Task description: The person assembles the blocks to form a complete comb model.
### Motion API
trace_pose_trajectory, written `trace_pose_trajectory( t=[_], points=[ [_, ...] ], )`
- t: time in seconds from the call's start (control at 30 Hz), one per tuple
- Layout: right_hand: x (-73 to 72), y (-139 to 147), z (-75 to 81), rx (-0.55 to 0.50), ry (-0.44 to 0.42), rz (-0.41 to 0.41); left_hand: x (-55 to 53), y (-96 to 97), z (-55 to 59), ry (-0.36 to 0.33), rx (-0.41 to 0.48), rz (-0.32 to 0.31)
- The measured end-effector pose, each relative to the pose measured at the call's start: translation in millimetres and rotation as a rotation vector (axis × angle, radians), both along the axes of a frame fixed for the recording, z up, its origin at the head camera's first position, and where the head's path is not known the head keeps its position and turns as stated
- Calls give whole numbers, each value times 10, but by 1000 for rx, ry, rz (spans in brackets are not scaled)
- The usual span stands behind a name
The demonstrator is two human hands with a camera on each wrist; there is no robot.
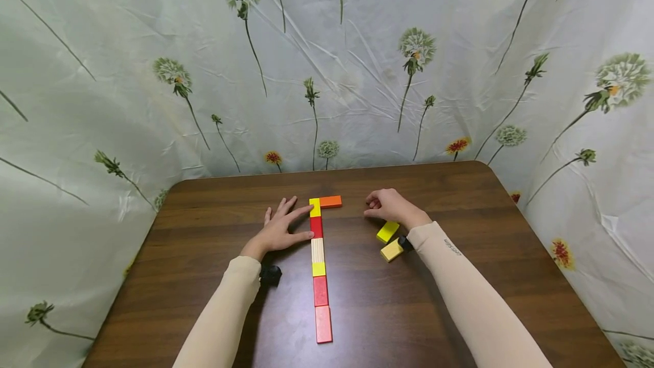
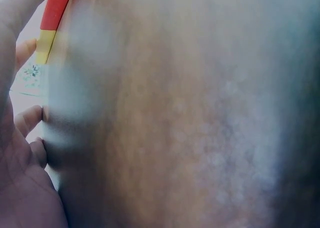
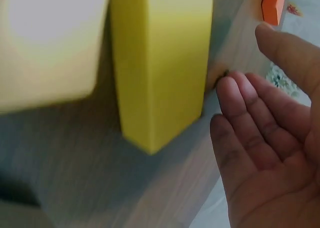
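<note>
A row of wooden blocks runs down the table in the head view. From the far end come a yellow block (image 1: 315, 209), a red block (image 1: 317, 227), a pale block (image 1: 318, 250), another yellow block (image 1: 319, 269) and two red blocks (image 1: 321, 291). An orange block (image 1: 331, 201) juts right from the far end. My left hand (image 1: 278, 230), fingers spread, rests with index finger and thumb at the row's left side. My right hand (image 1: 390, 207) hovers with loosely bent fingers, holding nothing. Beneath its wrist lie a loose yellow block (image 3: 165, 63) and a paler yellow block (image 3: 50, 48).
The brown wooden table (image 1: 204, 300) ends at a far edge with rounded corners. A pale curtain (image 1: 357, 72) printed with dandelions hangs behind and around it. Dark wrist cameras (image 1: 271, 275) sit under both wrists.
</note>
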State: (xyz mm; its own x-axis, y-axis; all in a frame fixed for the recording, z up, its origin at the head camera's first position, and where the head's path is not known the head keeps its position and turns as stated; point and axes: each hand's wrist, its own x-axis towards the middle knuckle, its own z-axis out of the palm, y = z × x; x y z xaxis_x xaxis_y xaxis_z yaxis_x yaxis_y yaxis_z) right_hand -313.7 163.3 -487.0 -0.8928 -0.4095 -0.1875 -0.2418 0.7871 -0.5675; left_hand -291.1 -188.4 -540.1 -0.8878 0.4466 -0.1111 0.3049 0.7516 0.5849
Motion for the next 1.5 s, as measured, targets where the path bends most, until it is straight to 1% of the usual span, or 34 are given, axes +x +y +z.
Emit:
trace_pose_trajectory(
  t=[0.1,0.37,0.7,0.87,1.0,1.13,1.3,1.5],
  points=[
    [16,93,14,-13,-32,6,-6,1,-5,0,-2,-1],
    [56,314,21,-55,-100,17,15,12,50,0,-16,1],
    [145,515,22,-114,-148,79,17,10,42,-4,-18,3],
    [171,581,20,-128,-171,96,20,5,27,9,4,-2],
    [173,629,8,-145,-180,125,24,10,33,8,13,0],
    [174,654,-10,-164,-185,139,29,16,53,0,-1,3],
    [198,663,-14,-153,-186,109,32,22,66,3,-20,3],
    [216,647,-26,-118,-151,89,32,26,62,5,-21,7]
  ],
)
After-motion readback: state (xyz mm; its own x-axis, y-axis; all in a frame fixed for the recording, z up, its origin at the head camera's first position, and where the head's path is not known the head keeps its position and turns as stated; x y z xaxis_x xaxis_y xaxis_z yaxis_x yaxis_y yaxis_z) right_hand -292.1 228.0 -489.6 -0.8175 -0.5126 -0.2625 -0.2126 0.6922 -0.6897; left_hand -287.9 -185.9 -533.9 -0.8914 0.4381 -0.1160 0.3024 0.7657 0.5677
